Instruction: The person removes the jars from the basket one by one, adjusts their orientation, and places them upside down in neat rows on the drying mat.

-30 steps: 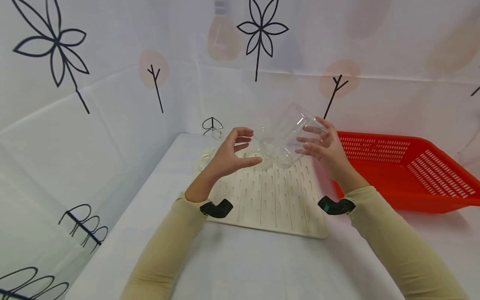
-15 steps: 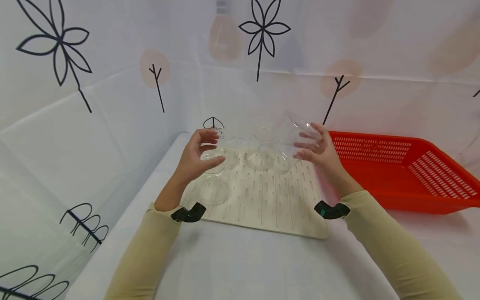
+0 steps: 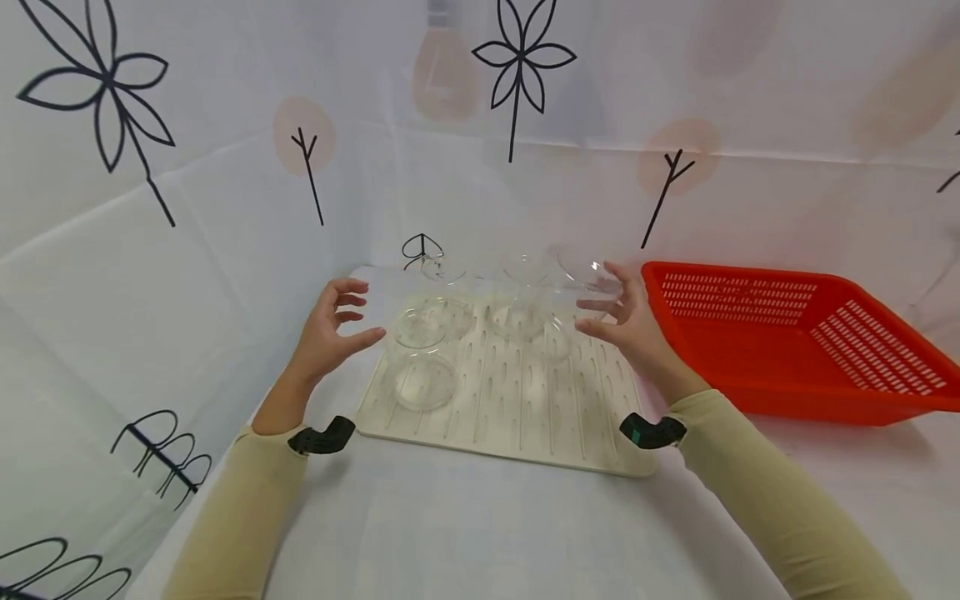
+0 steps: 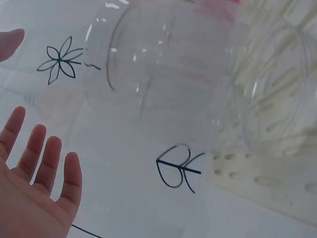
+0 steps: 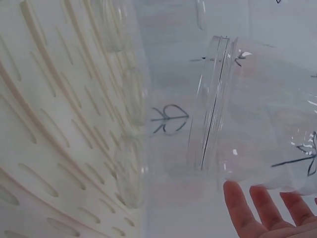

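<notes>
The left hand point(image 3: 327, 325), fingers loose and holding nothing, hovers at 9 o'clock of the cream ribbed drying mat point(image 3: 517, 408), while the right hand point(image 3: 626, 321), fingers straight, touches a clear plastic jar point(image 3: 572, 304) upright at the mat's 1 o'clock.

Both arms reach forward from the bottom of the head view in beige sleeves, a black wrist mount on each. The left hand point(image 3: 324, 329), mid-left, hangs with fingers loosely curled, holding nothing. The right hand point(image 3: 628, 321), right of centre, has its fingers spread and relaxed.
</notes>
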`<state>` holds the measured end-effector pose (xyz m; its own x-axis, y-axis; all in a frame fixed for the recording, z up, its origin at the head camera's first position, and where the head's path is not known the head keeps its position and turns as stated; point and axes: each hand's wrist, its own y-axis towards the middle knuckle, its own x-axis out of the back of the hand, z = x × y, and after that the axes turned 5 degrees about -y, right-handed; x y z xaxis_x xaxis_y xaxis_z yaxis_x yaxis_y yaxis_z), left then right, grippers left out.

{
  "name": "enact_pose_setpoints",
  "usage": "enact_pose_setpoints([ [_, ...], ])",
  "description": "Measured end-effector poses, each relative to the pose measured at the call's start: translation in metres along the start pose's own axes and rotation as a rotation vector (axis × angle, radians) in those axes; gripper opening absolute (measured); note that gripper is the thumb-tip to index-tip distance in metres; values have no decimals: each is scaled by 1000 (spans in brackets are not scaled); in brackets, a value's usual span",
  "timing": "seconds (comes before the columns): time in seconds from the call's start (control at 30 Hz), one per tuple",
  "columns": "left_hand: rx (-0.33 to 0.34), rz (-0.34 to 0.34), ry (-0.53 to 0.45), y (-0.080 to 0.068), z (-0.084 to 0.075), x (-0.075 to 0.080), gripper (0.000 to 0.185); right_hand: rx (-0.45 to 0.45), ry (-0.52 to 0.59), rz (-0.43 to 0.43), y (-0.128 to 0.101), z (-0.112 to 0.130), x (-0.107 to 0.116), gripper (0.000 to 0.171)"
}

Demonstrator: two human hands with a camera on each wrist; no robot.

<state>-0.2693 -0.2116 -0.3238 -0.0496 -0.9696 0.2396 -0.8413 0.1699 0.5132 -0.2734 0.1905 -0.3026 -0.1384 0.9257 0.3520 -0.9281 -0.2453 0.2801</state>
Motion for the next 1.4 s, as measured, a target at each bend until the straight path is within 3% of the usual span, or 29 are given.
enact_pose_setpoints([
  [0.17,82,90,45,-7,21,15,66,-7,19,15,-1,-5,-2,85],
  [0.4,302,273,143,-20,47,23,78,14,25,21,2,-11,-11,85],
  [0.73,485,360,210,-30,63,25,80,-28,-91,102,5,-22,-30,94],
  [1.03,535,429,228,-32,70,16,79,-59,-130,143,4,-31,-47,98],
  [1.3,554,472,256,-30,74,11,84,-68,-176,179,-7,-10,-49,95],
  [1.4,554,495,269,-29,74,11,84,-73,-197,190,-7,-16,-49,96],
])
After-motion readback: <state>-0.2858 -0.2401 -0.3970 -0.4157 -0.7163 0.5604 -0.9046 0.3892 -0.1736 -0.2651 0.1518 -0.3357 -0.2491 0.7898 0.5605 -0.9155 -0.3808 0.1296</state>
